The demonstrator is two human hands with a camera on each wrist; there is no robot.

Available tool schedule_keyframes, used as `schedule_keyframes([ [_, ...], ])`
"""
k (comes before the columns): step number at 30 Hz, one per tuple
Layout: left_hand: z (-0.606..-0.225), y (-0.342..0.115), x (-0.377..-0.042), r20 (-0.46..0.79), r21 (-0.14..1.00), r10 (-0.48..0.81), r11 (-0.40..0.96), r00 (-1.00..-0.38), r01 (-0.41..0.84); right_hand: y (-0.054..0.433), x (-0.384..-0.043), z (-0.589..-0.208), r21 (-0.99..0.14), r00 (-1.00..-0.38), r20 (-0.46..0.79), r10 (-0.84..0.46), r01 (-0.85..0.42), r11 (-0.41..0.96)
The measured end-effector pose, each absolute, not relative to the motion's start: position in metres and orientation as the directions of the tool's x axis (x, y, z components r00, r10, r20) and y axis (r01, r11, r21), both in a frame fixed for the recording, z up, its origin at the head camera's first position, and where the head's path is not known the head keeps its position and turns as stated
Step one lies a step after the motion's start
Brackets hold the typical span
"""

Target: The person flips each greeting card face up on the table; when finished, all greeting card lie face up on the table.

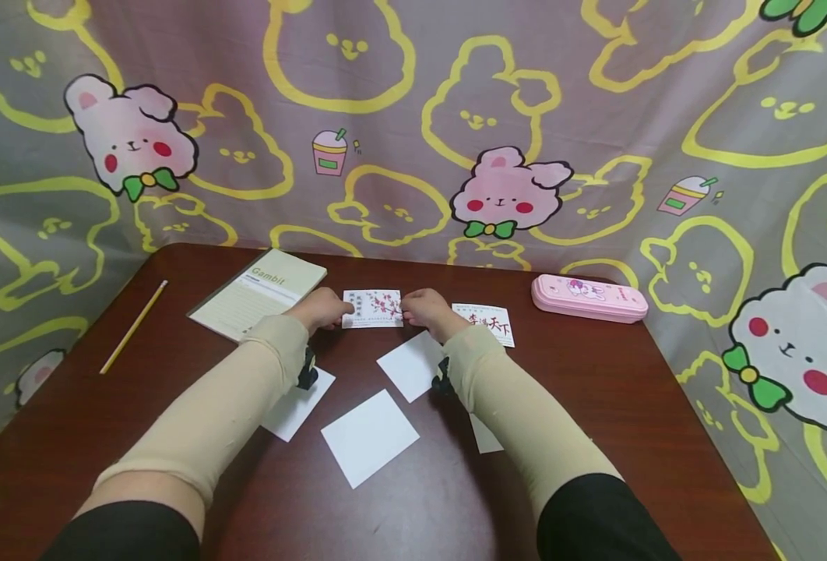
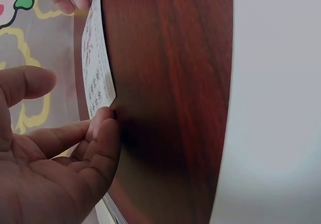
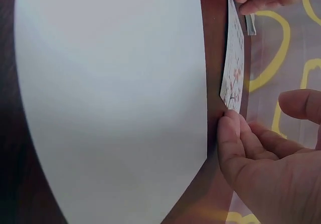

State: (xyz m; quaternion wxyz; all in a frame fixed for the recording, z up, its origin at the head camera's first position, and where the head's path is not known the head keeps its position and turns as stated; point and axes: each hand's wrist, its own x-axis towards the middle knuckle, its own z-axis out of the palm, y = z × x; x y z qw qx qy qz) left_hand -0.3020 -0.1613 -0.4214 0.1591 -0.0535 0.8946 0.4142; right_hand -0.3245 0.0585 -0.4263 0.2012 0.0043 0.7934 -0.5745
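A printed card [image 1: 371,309] with red blossom branches and dark characters lies at the back middle of the table. My left hand [image 1: 324,308] touches its left edge with the fingertips. At the opposite edge are the fingertips of my right hand [image 1: 427,309]. In the left wrist view the left thumb [image 2: 37,82] stands away from the card, and the right thumb [image 3: 301,103] is likewise raised in the right wrist view. Right of the right hand lies a second card [image 1: 495,327] with large red characters, partly covered by that hand.
Blank white cards lie nearer, one in the front middle [image 1: 370,438], others partly under the forearms. A Gambit notebook [image 1: 259,296] and a yellow pencil [image 1: 133,327] lie left. A pink pencil case [image 1: 589,298] sits back right, before a patterned curtain [image 1: 385,117].
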Motion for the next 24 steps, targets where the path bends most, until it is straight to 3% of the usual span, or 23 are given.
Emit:
schedule_keyframes([
  [5,-0.419,-0.161,-0.3,-0.279,0.72,0.057,0.673,-0.959,-0.169,0.075,-0.326,-0.424,-0.907,-0.908,-0.332,-0.255,0.233,0.35],
  [11,-0.398,-0.133,-0.274,-0.091,0.622,0.251,0.77,-0.964,0.142,0.099,-0.318,-0.408,-0.888,-0.889,-0.339,-0.306,0.195,0.417],
  [17,-0.396,-0.084,-0.232,-0.04,0.497,0.533,0.745,-0.845,0.446,0.119,-0.308,-0.405,-0.825,-0.874,-0.368,-0.318,0.149,0.545],
  [24,-0.41,-0.057,-0.208,-0.181,0.294,0.637,0.762,-0.749,0.577,0.133,-0.299,-0.415,-0.771,-0.867,-0.372,-0.331,0.089,0.631],
])
